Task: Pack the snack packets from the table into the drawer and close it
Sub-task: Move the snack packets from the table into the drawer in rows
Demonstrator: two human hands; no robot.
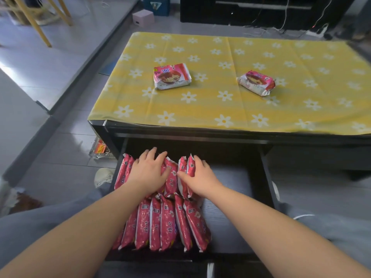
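The black drawer [236,207] stands pulled out under the table, with two rows of red snack packets on edge in its left half. My left hand [147,173] lies spread on the back row [170,177], fingers apart. My right hand [197,177] presses the right end of that row, fingers curled over two packets [186,166]. The front row [166,223] leans to the left, untouched. Two more packets lie flat on the yellow flowered tablecloth [220,109]: one [172,76] at middle left, one [256,82] at middle right.
The right half of the drawer shows bare dark wood. My grey-trousered knees flank the drawer. A glass tray [100,150] sits on the floor by the table's left leg. A pink box [143,17] and a black TV cabinet [251,11] stand beyond the table.
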